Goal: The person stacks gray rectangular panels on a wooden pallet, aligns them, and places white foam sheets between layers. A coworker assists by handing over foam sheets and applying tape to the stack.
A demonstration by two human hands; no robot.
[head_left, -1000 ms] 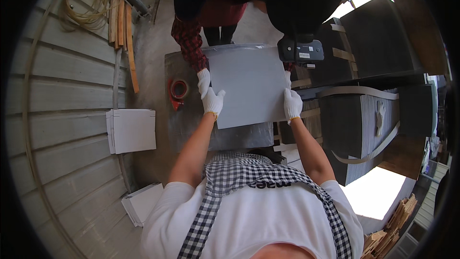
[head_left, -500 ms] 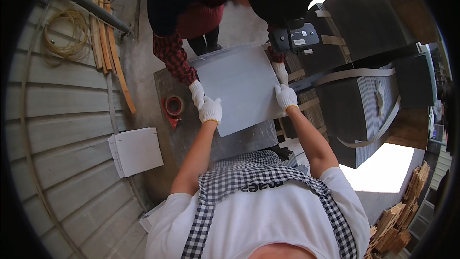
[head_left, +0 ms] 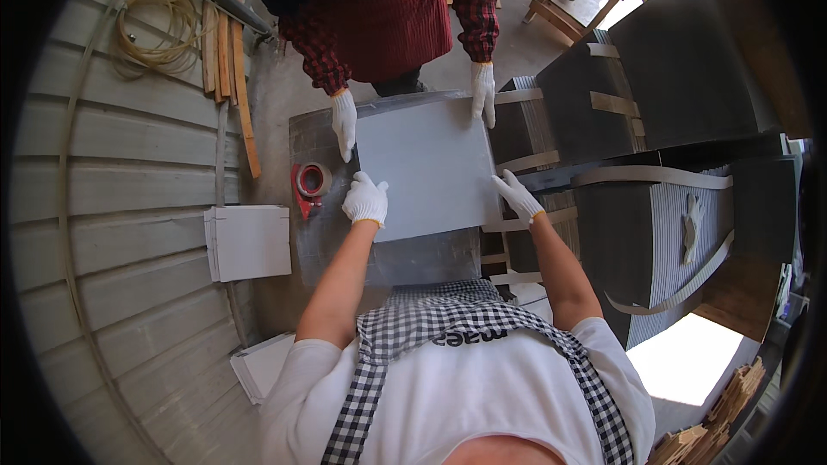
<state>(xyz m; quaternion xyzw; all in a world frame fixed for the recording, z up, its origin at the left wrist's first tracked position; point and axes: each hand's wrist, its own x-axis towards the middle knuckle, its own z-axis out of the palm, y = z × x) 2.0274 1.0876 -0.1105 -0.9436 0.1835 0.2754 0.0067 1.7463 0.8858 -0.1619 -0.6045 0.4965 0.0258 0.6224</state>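
The grey sheet [head_left: 426,168] lies on the dark worktop [head_left: 413,265], between the person and a co-worker [head_left: 392,13] who stands across from them. The worktop shows along the near and left sides of the sheet, and the near right corner of the sheet seems to reach past the worktop's side.

The person's left hand [head_left: 366,199], in a white glove, is at the left edge of the sheet. It is half open, the fingers are a little bent and the thumb points toward the sheet; I cannot tell if it grips the edge. The right hand [head_left: 519,198], gloved also, is at the right edge near the close corner. It is open, with a gap between thumb and fingers, and the tips seem to touch the edge.

One co-worker's hand [head_left: 344,125] is just beside the far left corner with its fingers down; the other hand [head_left: 483,95] is at the far right corner, with straight fingers.

On the worktop, near the left hand, lies a red tape dispenser [head_left: 305,202] with a roll [head_left: 312,179]. To the right stand dark bundles [head_left: 599,232] with pale straps [head_left: 655,174]; on one of them is a loose glove [head_left: 692,228]. White boxes [head_left: 252,241] stand on the left.
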